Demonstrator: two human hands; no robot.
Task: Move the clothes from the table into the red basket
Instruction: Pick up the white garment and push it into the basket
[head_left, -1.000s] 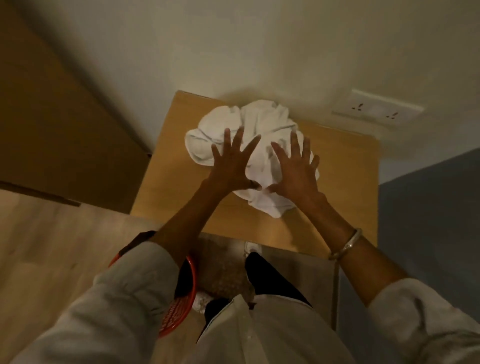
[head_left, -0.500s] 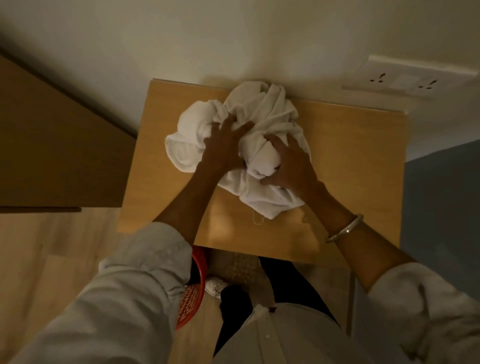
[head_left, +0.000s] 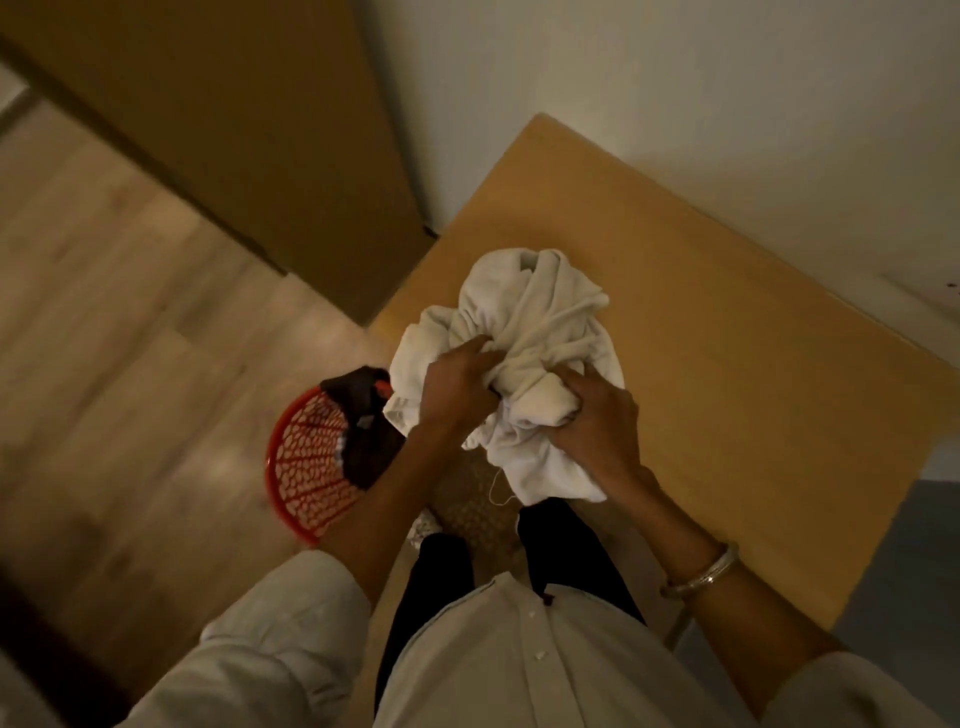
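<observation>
White clothes in both hands' grip

We see a pale wood floor running off to the left, and a brown wooden panel standing against the white wall beyond it. At the right edge we catch a grey surface low down. A silver bangle, a light shirt and dark trousers fill the bottom of our view.

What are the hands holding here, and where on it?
Both the left hand and right hand clutch the bunched white cloth at its near, lower folds.
</observation>
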